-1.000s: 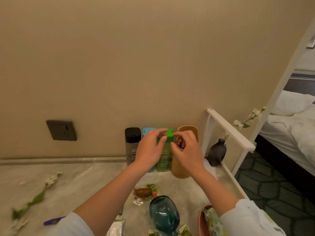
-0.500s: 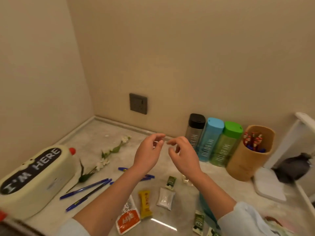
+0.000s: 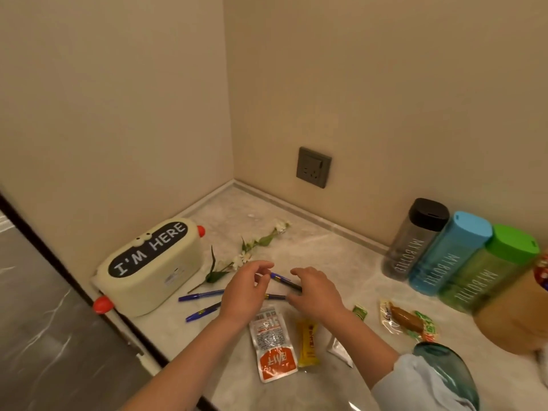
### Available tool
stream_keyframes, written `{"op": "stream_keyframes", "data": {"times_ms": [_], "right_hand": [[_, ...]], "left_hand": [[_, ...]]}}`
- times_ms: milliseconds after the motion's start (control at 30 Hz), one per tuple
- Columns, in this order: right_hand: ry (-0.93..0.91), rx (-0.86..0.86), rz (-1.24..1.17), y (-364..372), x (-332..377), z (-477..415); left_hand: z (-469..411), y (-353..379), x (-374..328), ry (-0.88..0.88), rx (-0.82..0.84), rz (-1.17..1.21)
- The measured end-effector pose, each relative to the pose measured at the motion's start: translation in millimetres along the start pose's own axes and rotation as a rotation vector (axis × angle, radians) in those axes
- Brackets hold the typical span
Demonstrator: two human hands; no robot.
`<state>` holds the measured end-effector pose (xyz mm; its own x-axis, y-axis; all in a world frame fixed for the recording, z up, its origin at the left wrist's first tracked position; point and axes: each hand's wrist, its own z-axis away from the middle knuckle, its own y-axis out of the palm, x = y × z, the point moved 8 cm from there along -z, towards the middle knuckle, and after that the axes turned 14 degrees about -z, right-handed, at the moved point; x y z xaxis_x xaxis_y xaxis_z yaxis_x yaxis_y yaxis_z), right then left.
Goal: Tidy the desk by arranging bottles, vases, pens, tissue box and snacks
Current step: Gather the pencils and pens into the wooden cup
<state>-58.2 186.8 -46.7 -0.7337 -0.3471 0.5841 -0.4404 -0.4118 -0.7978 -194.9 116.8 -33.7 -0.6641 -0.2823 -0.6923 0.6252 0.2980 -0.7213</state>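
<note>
Marble desk (image 3: 326,259) | left hand (image 3: 246,290), right hand (image 3: 317,296) loose, empty, over pens (image 3: 286,282) | risk: round pens roll away if nudged

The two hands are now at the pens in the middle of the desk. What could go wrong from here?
1. The right sleeve lies close beside the teal glass vase; drawing that arm back may knock it.
2. The two blue pens lie loose near the desk's front edge and could roll off if nudged.
3. The flower stem lies just behind the left hand; a careless sweep could crush it.
</note>
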Motion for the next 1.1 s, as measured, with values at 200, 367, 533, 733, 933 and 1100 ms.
{"op": "stream_keyframes", "data": {"times_ms": [200, 367, 533, 733, 933, 1100], "right_hand": [[-0.033, 0.009, 0.148, 19.5, 7.0, -3.8], [-0.063, 0.021, 0.211, 26.6, 17.4, -9.0], [-0.065, 0.073, 0.289, 36.2, 23.3, -12.7], [-0.047, 0.094, 0.247, 35.3, 28.3, -14.5], [-0.258, 0.096, 0.124, 45.3, 77.5, -16.4], [-0.363, 0.178, 0.095, 69.1, 116.9, -17.2]], "left_hand": [[14.1, 5.7, 31.9, -0.131, 0.011, 0.002], [21.8, 6.9, 39.8, -0.158, 0.015, 0.012], [27.2, 6.4, 44.3, -0.164, 0.002, 0.019], [34.1, -6.0, 54.2, -0.193, -0.040, 0.012], [47.4, -29.3, 72.8, -0.235, -0.092, 0.046], [57.8, -44.9, 99.2, -0.308, -0.150, 0.088]]}}
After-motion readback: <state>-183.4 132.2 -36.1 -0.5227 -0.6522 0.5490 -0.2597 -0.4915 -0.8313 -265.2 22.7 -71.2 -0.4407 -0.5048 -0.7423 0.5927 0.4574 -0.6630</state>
